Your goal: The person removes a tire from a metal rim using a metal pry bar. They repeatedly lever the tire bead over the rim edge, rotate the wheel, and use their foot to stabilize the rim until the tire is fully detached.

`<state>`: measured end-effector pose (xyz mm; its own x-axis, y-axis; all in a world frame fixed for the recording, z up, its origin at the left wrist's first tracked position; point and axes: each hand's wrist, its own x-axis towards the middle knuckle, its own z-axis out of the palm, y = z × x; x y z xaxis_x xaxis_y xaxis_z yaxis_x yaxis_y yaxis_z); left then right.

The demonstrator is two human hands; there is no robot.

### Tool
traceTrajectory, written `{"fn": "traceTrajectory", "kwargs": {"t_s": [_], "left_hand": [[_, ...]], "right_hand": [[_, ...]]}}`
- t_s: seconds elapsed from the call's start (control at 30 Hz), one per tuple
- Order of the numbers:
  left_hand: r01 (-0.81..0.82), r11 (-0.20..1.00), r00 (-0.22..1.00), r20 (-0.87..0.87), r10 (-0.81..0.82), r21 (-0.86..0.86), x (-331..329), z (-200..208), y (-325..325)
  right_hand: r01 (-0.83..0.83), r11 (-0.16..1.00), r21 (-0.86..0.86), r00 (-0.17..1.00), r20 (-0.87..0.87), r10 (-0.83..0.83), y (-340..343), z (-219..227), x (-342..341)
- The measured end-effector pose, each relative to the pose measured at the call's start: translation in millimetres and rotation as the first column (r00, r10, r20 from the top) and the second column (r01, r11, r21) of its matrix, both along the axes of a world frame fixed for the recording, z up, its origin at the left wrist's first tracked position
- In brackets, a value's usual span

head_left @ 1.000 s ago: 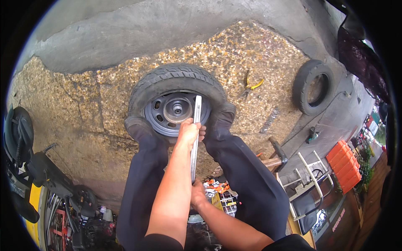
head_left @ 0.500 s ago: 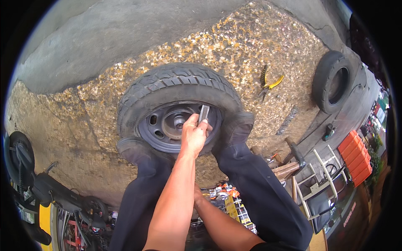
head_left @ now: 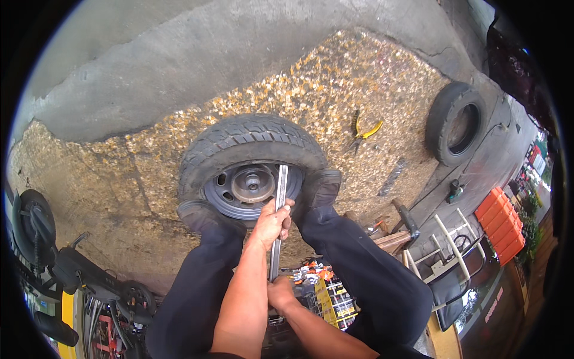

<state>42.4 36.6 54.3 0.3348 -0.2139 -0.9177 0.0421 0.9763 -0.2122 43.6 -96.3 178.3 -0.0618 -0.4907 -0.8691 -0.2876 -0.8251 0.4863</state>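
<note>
A worn black tyre (head_left: pixel 254 131) on a dark metal wheel rim (head_left: pixel 233 210) with a round hub stands tilted on the ground between my shoes. A long, narrow steel tyre lever (head_left: pixel 277 254) runs from my body toward the wheel. Its far tip lies at the inner edge of the tyre, on the rim's right side. My left hand (head_left: pixel 272 222) is closed round the middle of the lever. Lower down, my right hand (head_left: pixel 280 292) is closed at its near end, with the fingers partly hidden. My shoes (head_left: pixel 321 190) press against the tyre on both sides.
Yellow-handled pliers (head_left: pixel 368 131) lie on the rough ground right of the wheel. Beyond them is a second tyre (head_left: pixel 456 124). A hammer (head_left: pixel 406 220), an orange crate (head_left: pixel 500 224) and a pale metal frame (head_left: pixel 457 257) stand at right. A dark scooter (head_left: pixel 89 276) is at left.
My left hand has drawn back toward me from the rim, so more of the lever shows. My right hand has come out from behind the left forearm onto the lever's near end.
</note>
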Motion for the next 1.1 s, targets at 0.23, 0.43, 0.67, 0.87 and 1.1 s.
{"fn": "traceTrajectory", "kwargs": {"t_s": [0.23, 0.43, 0.67, 0.87, 1.1], "left_hand": [[-0.211, 0.971, 0.963, -0.195, 0.187, -0.111, 40, 28, 28], [-0.623, 0.740, 0.774, -0.334, 0.537, -0.254, 67, 27, 57], [-0.829, 0.557, 0.462, -0.499, 0.733, 0.051, 136, 19, 91], [-0.793, 0.608, 0.534, -0.450, 0.716, 0.027, 133, 40, 95], [-0.643, 0.763, 0.763, -0.129, 0.633, -0.059, 89, 125, 92]], "right_hand": [[0.176, 0.984, 0.015, 0.983, -0.056, -0.175, 124, 81, 90], [0.175, 0.961, 0.212, 0.984, 0.001, -0.180, 184, 97, 139], [0.063, 0.980, 0.188, 0.985, -0.168, -0.031, 291, 69, 243], [-0.594, 0.559, 0.578, 0.597, -0.150, 0.788, 316, 63, 245], [-0.567, 0.781, 0.263, 0.791, -0.091, 0.605, 323, 71, 234]]}}
